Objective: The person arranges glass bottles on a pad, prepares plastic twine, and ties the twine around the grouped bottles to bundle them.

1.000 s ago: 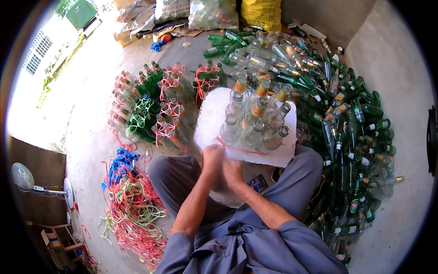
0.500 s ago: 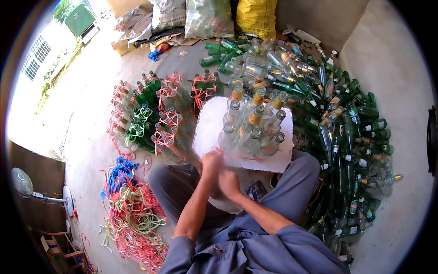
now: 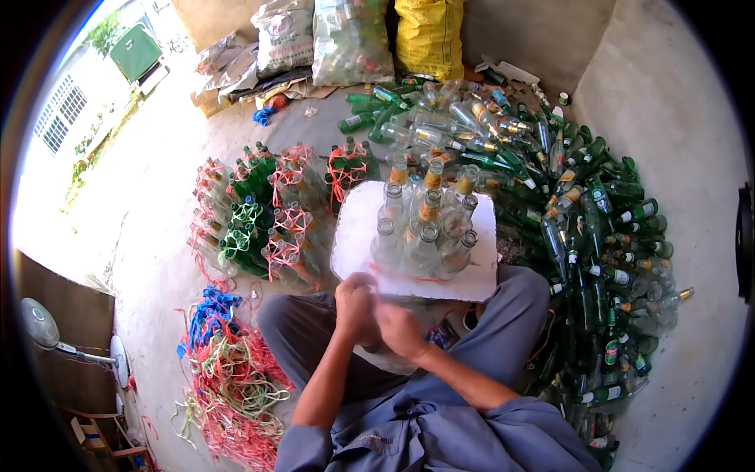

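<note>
Several clear glass bottles (image 3: 423, 250) stand upright in a cluster on a white board (image 3: 358, 228) in front of me. A pink string (image 3: 417, 278) runs along the near side of the bottles toward my hands. My left hand (image 3: 356, 305) is closed around the string's end, just off the board's near left edge. Right beside it, my right hand (image 3: 399, 326) is blurred by motion; its fingers look curled, but what they hold is not clear.
Tied bottle bundles (image 3: 252, 228) stand at the left, above a tangled heap of pink, green and blue string (image 3: 236, 385). Loose bottles (image 3: 590, 236) are piled at the right. Full sacks (image 3: 351, 43) stand at the back. A fan (image 3: 39, 324) is at far left.
The view has shifted, so the board and bottles sit lower and slightly left. My hands remain close together near the board's front edge, with my right hand moved slightly down.
</note>
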Action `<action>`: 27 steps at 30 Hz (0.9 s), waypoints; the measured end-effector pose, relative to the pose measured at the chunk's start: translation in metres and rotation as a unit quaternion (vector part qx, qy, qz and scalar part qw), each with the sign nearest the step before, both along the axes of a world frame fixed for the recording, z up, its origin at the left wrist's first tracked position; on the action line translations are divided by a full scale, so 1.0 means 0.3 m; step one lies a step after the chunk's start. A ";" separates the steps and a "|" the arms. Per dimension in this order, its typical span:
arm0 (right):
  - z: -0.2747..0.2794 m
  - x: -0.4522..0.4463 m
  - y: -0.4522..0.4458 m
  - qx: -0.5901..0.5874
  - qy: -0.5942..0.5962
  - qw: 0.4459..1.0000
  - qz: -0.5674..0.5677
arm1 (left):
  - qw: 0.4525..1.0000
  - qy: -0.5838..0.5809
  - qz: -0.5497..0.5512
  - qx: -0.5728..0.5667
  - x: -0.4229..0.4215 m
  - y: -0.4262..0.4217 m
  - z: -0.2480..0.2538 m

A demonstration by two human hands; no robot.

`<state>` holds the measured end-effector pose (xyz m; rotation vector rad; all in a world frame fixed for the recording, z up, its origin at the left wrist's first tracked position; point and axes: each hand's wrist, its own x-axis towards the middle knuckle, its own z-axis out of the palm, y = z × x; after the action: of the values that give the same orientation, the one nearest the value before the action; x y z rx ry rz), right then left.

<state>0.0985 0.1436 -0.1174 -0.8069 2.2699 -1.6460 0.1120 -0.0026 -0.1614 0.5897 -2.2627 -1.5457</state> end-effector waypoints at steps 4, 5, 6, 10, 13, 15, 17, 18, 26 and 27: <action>0.085 -0.062 0.005 -0.013 0.039 0.999 0.024 | 0.999 -0.013 -0.035 0.029 0.048 0.028 0.083; 0.105 -0.079 0.003 -0.013 0.057 0.998 0.029 | 0.999 -0.001 -0.040 0.021 0.049 0.032 0.093; 0.140 -0.097 0.004 -0.011 0.054 0.998 0.044 | 0.999 0.012 -0.044 0.012 0.049 0.036 0.099; 0.215 -0.156 0.008 -0.026 0.055 0.995 0.073 | 0.994 -0.002 -0.044 0.096 0.048 0.035 0.162; 0.261 -0.186 0.035 -0.032 0.017 0.996 0.085 | 0.967 -0.002 -0.086 0.239 0.035 -0.007 0.278; 0.309 -0.199 0.079 -0.020 0.014 0.996 0.085 | 0.970 0.084 -0.062 0.221 0.000 -0.001 0.346; 0.342 -0.216 0.130 -0.002 0.049 0.996 0.073 | 0.956 0.123 -0.033 0.265 -0.021 -0.013 0.362; 0.322 -0.230 0.154 -0.010 0.045 0.997 0.064 | 0.945 0.142 -0.026 0.293 -0.032 -0.029 0.358; 0.075 -0.278 0.185 0.011 0.067 0.996 -0.051 | 0.885 0.185 -0.017 0.426 -0.075 -0.070 0.358; 0.069 -0.277 0.159 0.004 0.059 0.997 -0.049 | 0.883 0.181 -0.028 0.432 -0.077 -0.064 0.365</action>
<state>0.0154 0.1913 -0.0967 -0.8247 2.4302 -1.6706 0.0890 -0.0218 -0.0519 0.3812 -1.2478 -2.4366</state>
